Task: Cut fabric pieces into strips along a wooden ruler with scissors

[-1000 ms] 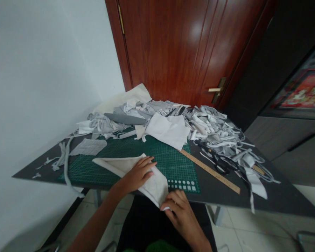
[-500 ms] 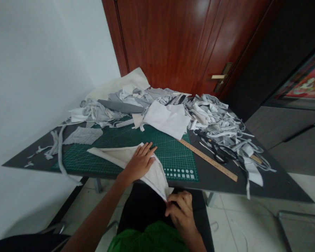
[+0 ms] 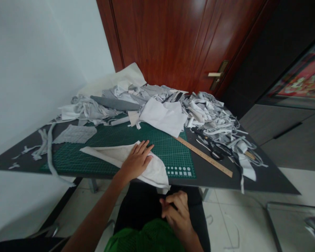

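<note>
A folded piece of off-white fabric [image 3: 157, 171] lies over the front of the green cutting mat [image 3: 173, 154]. Its near corner hangs past the table edge. My left hand [image 3: 138, 159] rests flat on the fabric with fingers stretched out. My right hand [image 3: 176, 210] is over my lap, below that hanging corner and apart from it. Its fingers are curled with the thumb and forefinger close together; whatever they may pinch is too small to make out.
A wooden ruler [image 3: 204, 156] lies slantwise right of the mat, with black scissors [image 3: 216, 148] beyond it. Heaps of grey and white fabric scraps [image 3: 207, 112] line the back. A white cloth [image 3: 164, 115] overlaps the ruler's far end. Fabric strips [image 3: 50, 150] lie at left.
My right hand has come away from the fabric's near corner, which now droops at the table edge. My left hand stays flat on the fabric. The whole view has shifted slightly.
</note>
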`<state>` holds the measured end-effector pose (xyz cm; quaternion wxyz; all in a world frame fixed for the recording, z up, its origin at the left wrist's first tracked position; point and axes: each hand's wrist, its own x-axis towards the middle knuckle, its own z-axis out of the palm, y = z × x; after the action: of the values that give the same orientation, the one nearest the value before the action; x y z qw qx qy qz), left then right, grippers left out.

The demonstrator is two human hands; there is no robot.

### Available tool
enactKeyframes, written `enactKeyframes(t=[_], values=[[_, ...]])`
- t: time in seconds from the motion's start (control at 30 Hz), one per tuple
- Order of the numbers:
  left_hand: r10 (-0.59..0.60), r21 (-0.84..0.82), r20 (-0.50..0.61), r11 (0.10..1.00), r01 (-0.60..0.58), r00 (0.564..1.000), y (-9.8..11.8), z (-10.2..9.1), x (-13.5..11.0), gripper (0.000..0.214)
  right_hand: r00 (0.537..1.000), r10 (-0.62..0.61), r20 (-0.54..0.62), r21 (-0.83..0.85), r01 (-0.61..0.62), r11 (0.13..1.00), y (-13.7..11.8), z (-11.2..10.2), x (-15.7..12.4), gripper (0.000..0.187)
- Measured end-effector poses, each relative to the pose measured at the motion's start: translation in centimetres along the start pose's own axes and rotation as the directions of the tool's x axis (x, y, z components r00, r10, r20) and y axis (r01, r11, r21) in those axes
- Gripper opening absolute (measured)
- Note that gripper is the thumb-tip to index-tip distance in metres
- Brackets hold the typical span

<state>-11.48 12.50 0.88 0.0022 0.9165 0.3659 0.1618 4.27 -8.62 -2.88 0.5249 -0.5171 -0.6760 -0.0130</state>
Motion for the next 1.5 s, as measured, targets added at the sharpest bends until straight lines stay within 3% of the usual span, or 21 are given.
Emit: enactKeyframes(t=[0.33,0.5,0.63,0.73,0.8,0.9,0.97,1.0,1.13,1.23,1.37,1.5], values=[[-0.001,0.017,0.034,1.000,0.000,0.999,0.1,-0.5,0.0,0.052,0.996,-0.006,-0.090,-0.012,0.005,1.000,0.6,-0.4,0.4,0.030],[-0.002,-0.032,0.017,0.999,0.002,1.000,-0.3,-0.1,-0.2,0.064,0.996,-0.059,-0.073,0.028,0.061,0.998,1.3,-1.3,2.6,0.029],[0.001,-0.088,-0.018,0.996,-0.003,1.000,-0.3,-0.2,-0.3,0.074,0.977,-0.166,0.135,0.117,0.150,0.982,0.8,-1.1,6.4,0.025],[-0.059,-0.172,-0.123,0.984,0.037,0.991,0.0,-0.8,-0.4,0.067,0.923,-0.128,0.363,0.146,0.079,0.986,-0.4,0.3,9.6,0.018],[-0.158,-0.226,-0.248,0.969,0.102,0.956,0.1,-1.2,-0.6,0.055,0.888,-0.044,0.457,0.115,-0.010,0.993,-1.3,1.6,11.4,0.027],[-0.362,-0.322,-0.419,0.917,0.236,0.833,-0.4,-1.6,-1.0,0.032,0.836,0.036,0.547,0.049,-0.075,0.996,-1.7,3.7,13.1,0.040],[-0.449,-0.378,-0.450,0.879,0.290,0.772,-0.8,-1.6,-1.2,0.024,0.812,0.037,0.583,0.027,-0.065,0.998,-1.3,4.8,13.9,0.044],[-0.457,-0.383,-0.448,0.875,0.297,0.768,-0.9,-1.6,-1.2,0.025,0.805,0.029,0.592,0.020,-0.050,0.999,-1.0,5.2,14.3,0.044],[-0.353,-0.203,-0.393,0.934,0.294,0.849,-0.4,-1.6,-1.4,0.036,0.812,0.045,0.582,-0.060,-0.012,0.998,1.1,6.6,15.3,0.036],[-0.289,-0.055,-0.319,0.956,0.287,0.903,0.3,-1.2,-1.8,0.044,0.820,0.106,0.563,-0.178,-0.005,0.984,3.1,7.3,15.7,0.041],[-0.239,0.072,-0.242,0.962,0.263,0.940,0.1,-0.3,-2.9,0.048,0.821,0.213,0.530,-0.331,-0.031,0.943,5.4,7.6,16.1,0.052],[-0.227,0.153,-0.183,0.955,0.256,0.957,-0.3,0.3,-3.9,0.052,0.833,0.305,0.461,-0.437,-0.087,0.895,6.9,7.5,16.9,0.052]])
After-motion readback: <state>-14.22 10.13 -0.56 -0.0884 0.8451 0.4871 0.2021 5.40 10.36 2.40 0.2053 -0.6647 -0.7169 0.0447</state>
